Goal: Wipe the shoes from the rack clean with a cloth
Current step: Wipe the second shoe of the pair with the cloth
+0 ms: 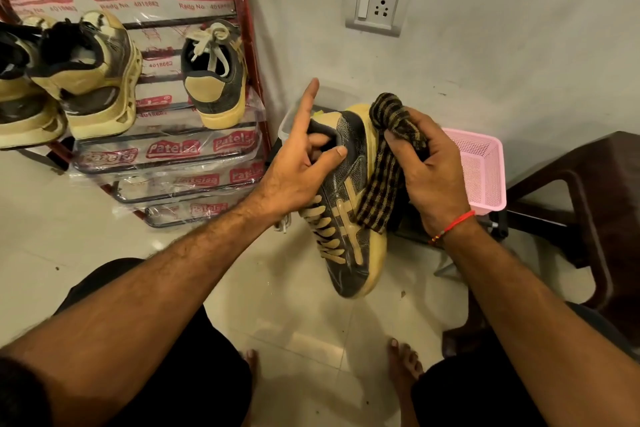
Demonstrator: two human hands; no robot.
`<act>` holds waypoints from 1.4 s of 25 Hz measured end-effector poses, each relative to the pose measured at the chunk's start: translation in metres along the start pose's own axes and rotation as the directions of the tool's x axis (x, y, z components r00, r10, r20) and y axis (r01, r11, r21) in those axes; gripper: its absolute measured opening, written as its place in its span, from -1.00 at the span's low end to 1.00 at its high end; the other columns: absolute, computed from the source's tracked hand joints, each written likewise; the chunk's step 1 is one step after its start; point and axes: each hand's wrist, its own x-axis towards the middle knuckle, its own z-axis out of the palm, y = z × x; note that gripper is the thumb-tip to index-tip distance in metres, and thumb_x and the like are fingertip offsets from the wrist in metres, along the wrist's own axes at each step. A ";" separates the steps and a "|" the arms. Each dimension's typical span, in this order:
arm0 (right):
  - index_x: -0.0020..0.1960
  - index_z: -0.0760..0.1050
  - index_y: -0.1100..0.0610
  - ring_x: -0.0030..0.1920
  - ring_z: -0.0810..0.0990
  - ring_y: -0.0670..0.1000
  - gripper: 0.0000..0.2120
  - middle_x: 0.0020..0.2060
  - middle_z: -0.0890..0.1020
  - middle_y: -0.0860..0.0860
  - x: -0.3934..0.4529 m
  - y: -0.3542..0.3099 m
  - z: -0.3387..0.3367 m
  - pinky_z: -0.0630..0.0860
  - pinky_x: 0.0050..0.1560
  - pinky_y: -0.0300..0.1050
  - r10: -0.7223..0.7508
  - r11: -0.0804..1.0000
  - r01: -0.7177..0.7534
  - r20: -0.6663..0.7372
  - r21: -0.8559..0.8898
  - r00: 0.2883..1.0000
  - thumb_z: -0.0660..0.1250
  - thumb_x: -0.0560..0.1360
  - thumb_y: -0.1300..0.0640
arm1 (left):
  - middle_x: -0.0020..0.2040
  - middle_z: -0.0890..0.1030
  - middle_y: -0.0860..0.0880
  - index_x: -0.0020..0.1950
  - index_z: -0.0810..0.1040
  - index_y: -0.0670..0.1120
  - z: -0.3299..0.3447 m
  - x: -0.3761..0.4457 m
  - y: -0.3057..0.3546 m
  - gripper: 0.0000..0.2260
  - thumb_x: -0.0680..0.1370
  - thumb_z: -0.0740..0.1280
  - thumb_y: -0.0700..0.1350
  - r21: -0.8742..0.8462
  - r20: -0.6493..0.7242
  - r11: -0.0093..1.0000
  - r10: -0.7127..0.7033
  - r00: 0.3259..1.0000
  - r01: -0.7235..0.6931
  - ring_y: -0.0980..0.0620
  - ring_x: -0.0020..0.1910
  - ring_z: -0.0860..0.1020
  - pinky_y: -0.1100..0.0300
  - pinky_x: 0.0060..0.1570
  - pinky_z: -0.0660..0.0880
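Note:
A black sneaker (349,218) with cream stripes, laces and sole hangs in the air above the floor, toe pointing toward me. My left hand (304,156) holds it by the collar, fingers hooked inside the opening, index finger sticking up. My right hand (429,170) grips a dark checked cloth (388,149) bunched against the sneaker's heel and right side. The matching sneaker (214,76) sits on the top shelf of the shoe rack (166,149) at the left, beside a pair of chunky cream-and-black shoes (86,73).
The rack stands against the wall, its lower shelves wrapped in printed plastic. A pink plastic basket (481,170) and a clear container (294,114) sit behind the shoe. A dark brown stool (588,201) stands at the right. A wall socket (377,5) is above. My bare feet rest on the tiled floor.

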 end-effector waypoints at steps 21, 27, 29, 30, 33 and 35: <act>0.36 0.52 0.14 0.20 0.46 0.00 -0.62 0.22 0.46 0.17 -0.015 0.013 0.029 0.31 0.27 -0.46 -0.196 0.857 0.321 0.321 -0.404 0.927 0.30 0.55 0.16 | -0.06 0.74 -0.02 0.54 0.36 0.01 -0.021 0.015 0.001 -0.47 0.61 0.34 -0.32 -0.302 -0.165 0.920 -0.310 0.936 0.251 0.00 -0.01 0.72 0.09 -0.01 0.67; 0.21 0.61 0.14 0.29 0.45 0.16 -0.65 0.26 0.45 0.21 -0.068 0.015 0.031 0.62 0.14 0.01 -0.259 0.713 0.646 0.754 -0.272 0.604 0.25 0.49 0.06 | 0.11 0.67 -0.15 0.42 0.47 0.03 -0.043 0.018 -0.003 -0.53 0.58 0.38 -0.33 -0.259 -0.345 0.915 -0.386 0.856 0.309 -0.01 -0.04 0.71 0.06 -0.04 0.67; 0.19 0.61 0.13 0.27 0.49 0.24 -0.65 0.26 0.47 0.21 -0.072 0.017 0.034 0.69 -0.10 0.10 -0.244 0.643 0.723 0.828 -0.251 0.505 0.24 0.49 0.04 | 0.18 0.64 -0.24 0.40 0.47 0.00 -0.047 0.018 0.000 -0.56 0.58 0.38 -0.34 -0.227 -0.312 0.921 -0.377 0.872 0.317 -0.09 0.01 0.71 0.01 -0.01 0.68; 0.21 0.60 0.12 0.28 0.49 0.24 -0.65 0.27 0.47 0.21 -0.066 0.018 0.033 0.69 -0.09 0.11 -0.247 0.642 0.719 0.815 -0.268 0.524 0.26 0.49 0.05 | 0.15 0.65 -0.26 0.40 0.47 -0.03 -0.045 0.017 0.002 -0.57 0.58 0.37 -0.34 -0.197 -0.275 0.926 -0.366 0.889 0.321 -0.10 -0.01 0.71 0.01 -0.03 0.69; 0.26 0.59 0.07 0.32 0.44 0.17 -0.66 0.31 0.43 0.18 -0.045 0.020 0.029 0.62 0.11 0.15 -0.266 0.705 0.637 0.716 -0.313 0.646 0.29 0.51 0.04 | -0.08 0.63 -0.22 0.41 0.45 -0.06 -0.037 0.014 0.010 -0.60 0.60 0.36 -0.32 -0.134 -0.165 0.948 -0.310 0.936 0.290 -0.10 -0.16 0.67 0.04 -0.14 0.66; 0.27 0.59 0.07 0.32 0.43 0.15 -0.67 0.30 0.43 0.17 -0.041 0.021 0.029 0.56 0.23 0.13 -0.277 0.744 0.583 0.644 -0.325 0.713 0.29 0.53 0.06 | -0.19 0.61 -0.13 0.41 0.45 -0.06 -0.037 0.015 0.012 -0.61 0.61 0.35 -0.31 -0.131 -0.142 0.951 -0.297 0.944 0.280 -0.06 -0.23 0.64 0.08 -0.21 0.65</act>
